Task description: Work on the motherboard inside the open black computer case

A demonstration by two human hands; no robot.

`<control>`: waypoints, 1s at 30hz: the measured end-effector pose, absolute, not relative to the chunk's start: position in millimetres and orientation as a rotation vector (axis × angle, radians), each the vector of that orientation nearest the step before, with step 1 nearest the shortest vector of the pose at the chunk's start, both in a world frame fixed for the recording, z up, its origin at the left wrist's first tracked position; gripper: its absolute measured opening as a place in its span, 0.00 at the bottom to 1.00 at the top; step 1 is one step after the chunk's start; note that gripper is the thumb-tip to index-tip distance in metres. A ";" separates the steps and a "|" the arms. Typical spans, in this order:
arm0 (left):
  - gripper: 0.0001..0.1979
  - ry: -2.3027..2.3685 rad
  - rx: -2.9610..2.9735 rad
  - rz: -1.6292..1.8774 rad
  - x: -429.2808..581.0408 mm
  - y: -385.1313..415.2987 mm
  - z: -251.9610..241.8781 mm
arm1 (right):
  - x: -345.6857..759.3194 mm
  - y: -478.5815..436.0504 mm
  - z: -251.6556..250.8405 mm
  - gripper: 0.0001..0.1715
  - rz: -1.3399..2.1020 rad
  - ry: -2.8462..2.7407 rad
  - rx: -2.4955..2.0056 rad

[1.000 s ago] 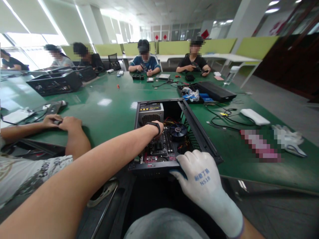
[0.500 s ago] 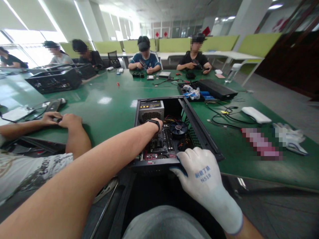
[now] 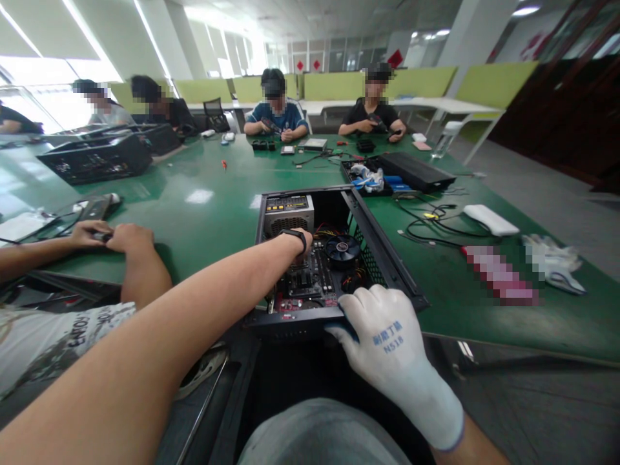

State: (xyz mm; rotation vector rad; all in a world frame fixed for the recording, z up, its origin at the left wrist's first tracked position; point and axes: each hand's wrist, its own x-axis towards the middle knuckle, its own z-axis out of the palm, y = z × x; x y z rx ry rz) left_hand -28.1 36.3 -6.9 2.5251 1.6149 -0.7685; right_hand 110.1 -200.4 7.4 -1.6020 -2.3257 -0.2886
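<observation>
An open black computer case [image 3: 378, 239] lies at the table's near edge, its inside facing up. Inside are a silver power supply [image 3: 289, 213], a round black fan [image 3: 343, 248] and a dark motherboard [image 3: 305, 278]. My left hand [image 3: 304, 245], bare with a black wristband, reaches into the case beside the power supply; its fingers are hidden. My right hand [image 3: 382, 329], in a white glove, grips the case's near edge, with fingers over the rim and thumb on the outer side.
Black cables [image 3: 426, 223], a white box [image 3: 491, 219], a pink packet [image 3: 501, 274] and white gloves [image 3: 555, 265] lie to the right. Behind the case is a black tray [image 3: 346, 171] with gloves. A person's hands [image 3: 113, 236] are at the left; several people sit beyond.
The whole view has shifted slightly, so everything appears a little further left. My hands keep the same places on and in the case.
</observation>
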 end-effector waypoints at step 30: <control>0.35 1.495 2.578 -0.883 -25.2 31.2 2.3 | 110.2 -200.0 9.7 0.13 -0.309 -2.301 -1.597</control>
